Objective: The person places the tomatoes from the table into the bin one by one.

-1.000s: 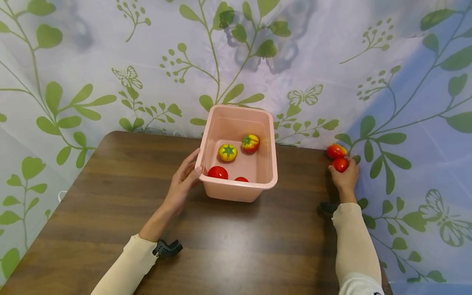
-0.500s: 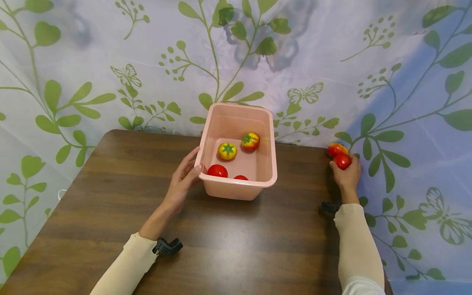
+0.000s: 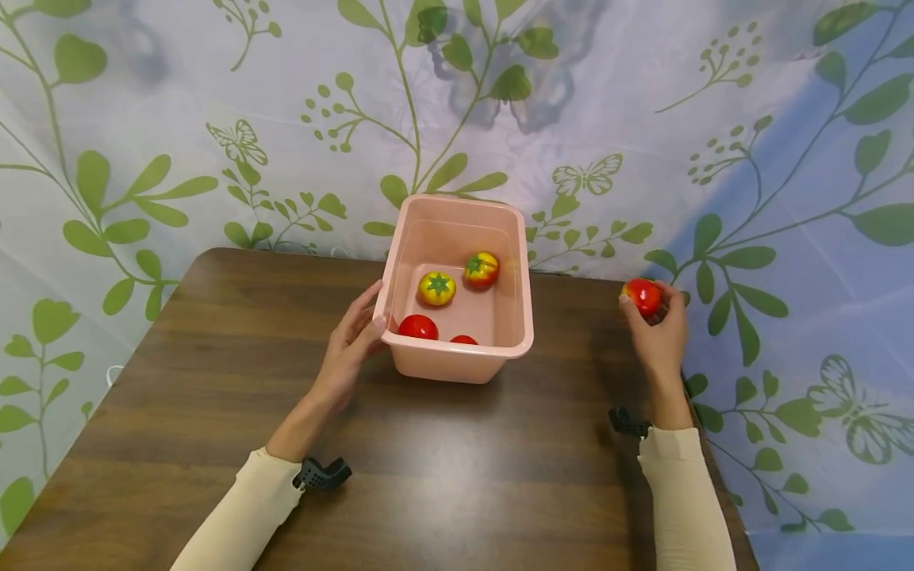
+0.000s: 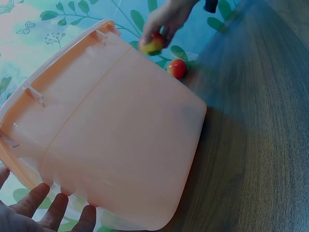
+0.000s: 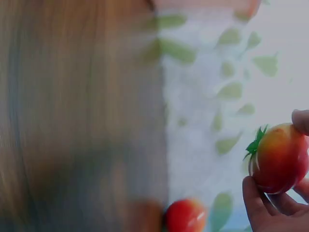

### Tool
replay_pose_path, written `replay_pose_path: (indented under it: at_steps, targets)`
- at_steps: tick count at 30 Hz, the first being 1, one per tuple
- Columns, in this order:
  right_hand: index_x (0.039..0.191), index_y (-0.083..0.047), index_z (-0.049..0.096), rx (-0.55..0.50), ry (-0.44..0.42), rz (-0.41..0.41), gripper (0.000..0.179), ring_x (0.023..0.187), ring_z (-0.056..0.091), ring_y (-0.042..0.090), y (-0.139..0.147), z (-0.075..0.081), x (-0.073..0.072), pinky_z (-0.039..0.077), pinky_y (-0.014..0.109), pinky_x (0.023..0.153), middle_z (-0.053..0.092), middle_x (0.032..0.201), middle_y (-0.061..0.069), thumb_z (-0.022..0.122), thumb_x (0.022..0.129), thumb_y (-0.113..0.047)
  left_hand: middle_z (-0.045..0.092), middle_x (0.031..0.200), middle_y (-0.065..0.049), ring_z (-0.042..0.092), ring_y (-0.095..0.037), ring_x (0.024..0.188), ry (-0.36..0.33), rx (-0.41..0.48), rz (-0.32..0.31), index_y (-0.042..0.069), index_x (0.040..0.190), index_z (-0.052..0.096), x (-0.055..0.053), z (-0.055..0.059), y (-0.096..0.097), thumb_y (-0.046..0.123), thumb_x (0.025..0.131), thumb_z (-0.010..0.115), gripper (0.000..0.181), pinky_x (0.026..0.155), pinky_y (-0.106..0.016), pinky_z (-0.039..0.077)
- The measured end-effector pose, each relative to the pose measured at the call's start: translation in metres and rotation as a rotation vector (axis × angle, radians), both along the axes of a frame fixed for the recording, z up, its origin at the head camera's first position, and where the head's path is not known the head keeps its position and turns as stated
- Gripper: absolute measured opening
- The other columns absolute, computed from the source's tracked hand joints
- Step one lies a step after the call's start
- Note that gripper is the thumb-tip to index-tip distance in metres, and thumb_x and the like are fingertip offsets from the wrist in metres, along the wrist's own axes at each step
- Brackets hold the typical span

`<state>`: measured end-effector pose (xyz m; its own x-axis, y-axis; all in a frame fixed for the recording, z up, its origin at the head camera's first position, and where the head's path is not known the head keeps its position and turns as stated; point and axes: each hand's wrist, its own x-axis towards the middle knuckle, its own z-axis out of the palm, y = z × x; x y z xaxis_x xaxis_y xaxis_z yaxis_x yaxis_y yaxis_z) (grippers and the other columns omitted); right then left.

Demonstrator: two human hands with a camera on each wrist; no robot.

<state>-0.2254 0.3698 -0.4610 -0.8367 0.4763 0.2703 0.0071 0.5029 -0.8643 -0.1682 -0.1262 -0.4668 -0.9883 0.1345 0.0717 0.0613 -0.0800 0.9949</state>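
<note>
My right hand point(image 3: 658, 329) holds a red-and-yellow tomato point(image 3: 642, 296) between thumb and fingers, at the table's far right. The right wrist view shows the green leafy top of this tomato point(image 5: 280, 159). A second red tomato point(image 4: 177, 69) lies beneath that hand in the left wrist view; in the head view it is hidden. My left hand point(image 3: 346, 349) touches the left side of a pink plastic bin point(image 3: 464, 369), fingers fairly straight, fingertips point(image 4: 55, 212) against the outer wall. Inside the bin sit a yellow tomato point(image 3: 436, 289), a red-yellow one point(image 3: 481, 270) and two red ones point(image 3: 418, 326), partly hidden by the front wall.
The brown wooden table point(image 3: 443, 476) meets a leaf-patterned cloth point(image 3: 286, 119) at the back, with more cloth along the right side. A dark wrist strap piece point(image 3: 323, 474) sticks out at the left wrist and another point(image 3: 628, 422) at the right.
My right hand has taken a tomato from the pair at the right and raised it, shifting a little to the left. The left hand stays at the bin's side.
</note>
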Motion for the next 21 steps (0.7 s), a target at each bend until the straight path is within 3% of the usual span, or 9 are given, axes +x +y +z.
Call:
replay_pose_path:
  at_steps: [5,13,21]
  targets:
    - [0.151,-0.014,0.056,-0.105,0.132,0.078,0.062,0.104,0.062,0.002,-0.03,0.015,0.022,0.051,0.008,0.085,0.063,0.136,-0.004,0.081,0.095,-0.021,0.045,0.169,-0.013,0.049,-0.042,0.15,-0.006,-0.018,0.0,0.043,0.167,0.036,0.0,0.002,0.0,0.033,0.113,0.054,0.058,0.119,-0.063,0.048]
    - [0.149,-0.006,0.055,-0.287,0.247,0.248,0.055,0.112,0.067,0.016,-0.064,0.03,0.048,0.059,0.012,0.091,0.062,0.137,-0.002,0.075,0.097,-0.008,0.046,0.17,-0.004,0.05,-0.037,0.151,0.007,-0.024,0.017,0.044,0.166,0.037,0.001,0.004,-0.001,0.035,0.112,0.054,0.057,0.117,-0.056,0.051]
    - [0.149,-0.003,0.054,-0.301,0.267,0.264,0.055,0.115,0.067,0.017,-0.069,0.034,0.061,0.059,0.012,0.093,0.063,0.137,0.0,0.073,0.097,-0.005,0.043,0.172,-0.007,0.044,-0.046,0.155,0.009,-0.004,0.004,0.041,0.167,0.036,0.0,0.001,0.002,0.033,0.112,0.054,0.058,0.119,-0.064,0.047]
